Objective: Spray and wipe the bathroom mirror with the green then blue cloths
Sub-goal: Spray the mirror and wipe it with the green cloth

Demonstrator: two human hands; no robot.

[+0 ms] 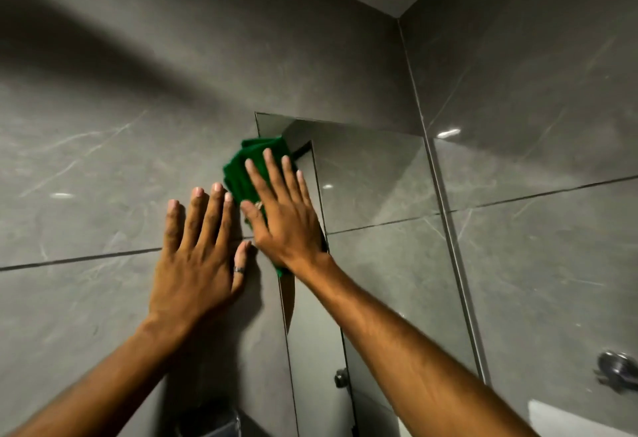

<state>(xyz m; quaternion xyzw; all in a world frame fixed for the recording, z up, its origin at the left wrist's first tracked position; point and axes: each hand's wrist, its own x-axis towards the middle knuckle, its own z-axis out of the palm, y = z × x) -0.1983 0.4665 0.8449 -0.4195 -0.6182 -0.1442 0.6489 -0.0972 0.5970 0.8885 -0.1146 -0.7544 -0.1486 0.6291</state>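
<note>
The bathroom mirror (373, 188) hangs on the grey tiled wall, its upper left corner near the middle of the view. My right hand (279, 215) lies flat with fingers spread, pressing a folded green cloth (241, 167) against the mirror's left edge near the top corner. My left hand (196, 257) rests flat on the wall tile just left of the mirror, fingers spread, a ring on the thumb, holding nothing. Neither a blue cloth nor a spray bottle is in view.
Grey marble-look tiles (103, 160) cover both walls, which meet in a corner (435, 167) right of the mirror. A metal wall fitting (618, 369) sits at the lower right above a white fixture (580, 419). A dark container (210, 423) shows at the bottom edge.
</note>
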